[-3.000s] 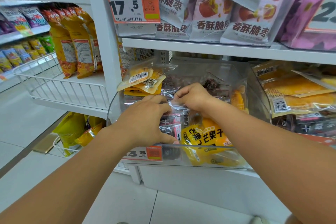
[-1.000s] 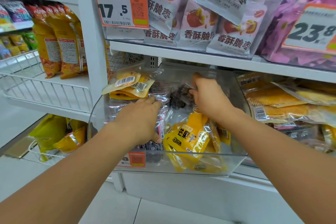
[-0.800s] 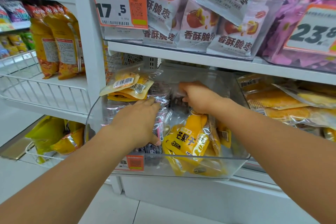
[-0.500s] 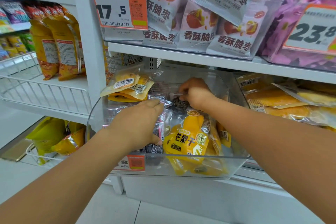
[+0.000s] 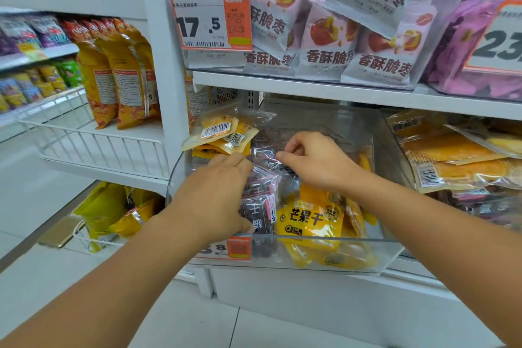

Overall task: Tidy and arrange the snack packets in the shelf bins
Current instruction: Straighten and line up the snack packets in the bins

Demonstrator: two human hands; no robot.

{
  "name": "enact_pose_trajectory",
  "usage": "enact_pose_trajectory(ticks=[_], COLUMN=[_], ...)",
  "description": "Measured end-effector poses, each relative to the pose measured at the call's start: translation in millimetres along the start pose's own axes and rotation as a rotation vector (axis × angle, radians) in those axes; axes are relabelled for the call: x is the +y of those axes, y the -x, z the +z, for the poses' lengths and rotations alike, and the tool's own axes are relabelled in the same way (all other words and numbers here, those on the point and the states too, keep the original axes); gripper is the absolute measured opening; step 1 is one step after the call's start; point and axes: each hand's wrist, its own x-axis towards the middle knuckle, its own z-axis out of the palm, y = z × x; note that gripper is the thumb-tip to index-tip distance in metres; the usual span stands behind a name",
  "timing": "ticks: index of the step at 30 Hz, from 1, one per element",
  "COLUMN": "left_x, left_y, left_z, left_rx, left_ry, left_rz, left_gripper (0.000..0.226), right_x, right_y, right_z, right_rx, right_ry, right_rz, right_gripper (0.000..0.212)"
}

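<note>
Both hands reach into the clear bin [image 5: 367, 246]: the left hand [image 5: 217, 195] grips the dark packets [image 5: 261, 206] under its curled fingers, the right hand [image 5: 316, 161] pinches a clear dark packet [image 5: 265, 157] between them; a yellow packet [image 5: 310, 220] stands below the right wrist

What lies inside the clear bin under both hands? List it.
Clear bin: yellow mango packets, dark packets, yellow packets stacked back left. Left hand and right hand hide what lies beneath.
</note>
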Motion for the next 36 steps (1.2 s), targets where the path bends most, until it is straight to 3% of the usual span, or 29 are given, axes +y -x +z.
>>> enact_pose_trajectory(ticks=[2, 5, 9, 12, 17, 19, 21, 22, 24, 26, 28, 30, 33, 34, 36], left_x=[-1.3, -2.4, -3.3, 0.6, 4.7, 4.1, 4.0, 4.7, 8.5, 17.5, 28.0, 39.6, 42.8, 41.4, 40.3], left_y=[2.6, 6.2, 7.5, 3.2, 0.4, 1.3, 2.2, 2.9, 4.8, 4.8, 3.9, 0.8, -5.5, -7.0, -9.4], left_z=[2.4, 3.3, 3.7, 7.0, 10.0, 8.2, 6.3, 5.4, 4.3, 3.2, 3.2, 6.3, 11.7, 12.3, 12.4], left_rx=[0.017, 0.022, 0.022, 0.050, 0.056, 0.059, 0.054, 0.051, 0.061, 0.104, 0.118, 0.080, 0.068, 0.068, 0.061], left_ry=[0.025, 0.084, 0.083, 0.056, 0.012, 0.009, -0.009, -0.017, -0.006, 0.054, 0.149, 0.145, 0.058, 0.055, 0.045], left_rz=[-0.014, -0.029, -0.066, -0.099, -0.108, -0.078, -0.034, -0.009, 0.026, 0.057, 0.078, 0.113, 0.130, 0.122, 0.111], left_gripper=[0.076, 0.079, 0.082, 0.076, 0.072, 0.069, 0.066, 0.066, 0.064, 0.057, 0.054, 0.054, 0.051, 0.052, 0.055], right_x=[-4.6, -8.6, -10.6, -13.0, -11.7, -8.0, 1.6, 8.9, 23.1, 33.4, 32.2, 27.4, 22.8, 25.4, 34.4], right_y=[3.1, 2.7, 2.1, 1.7, 9.1, 14.1, 17.0, 17.5, 21.0, 26.9, 25.7, 22.6, 28.5, 33.1, 39.1], right_z=[3.4, 10.0, 27.8, 31.3, 29.0, 13.6, -12.0, -23.3, -31.7, -27.2, -25.1, -31.2, -38.3, -38.1, -38.7], right_rx=[-0.227, -0.446, -0.420, -0.357, -0.329, -0.273, -0.162, -0.144, -0.279, -0.491, -0.517, -0.361, -0.318, -0.360, -0.373], right_ry=[-0.120, -0.233, -0.299, -0.289, -0.040, 0.002, 0.192, 0.352, 0.597, 0.587, 0.435, 0.346, 0.267, 0.265, 0.302], right_rz=[0.045, 0.089, 0.041, -0.031, -0.171, -0.175, -0.190, -0.189, -0.111, 0.053, 0.131, 0.127, 0.134, 0.145, 0.114], right_gripper=[0.072, 0.105, 0.126, 0.121, 0.103, 0.083, 0.069, 0.072, 0.085, 0.110, 0.123, 0.107, 0.053, 0.045, 0.048])
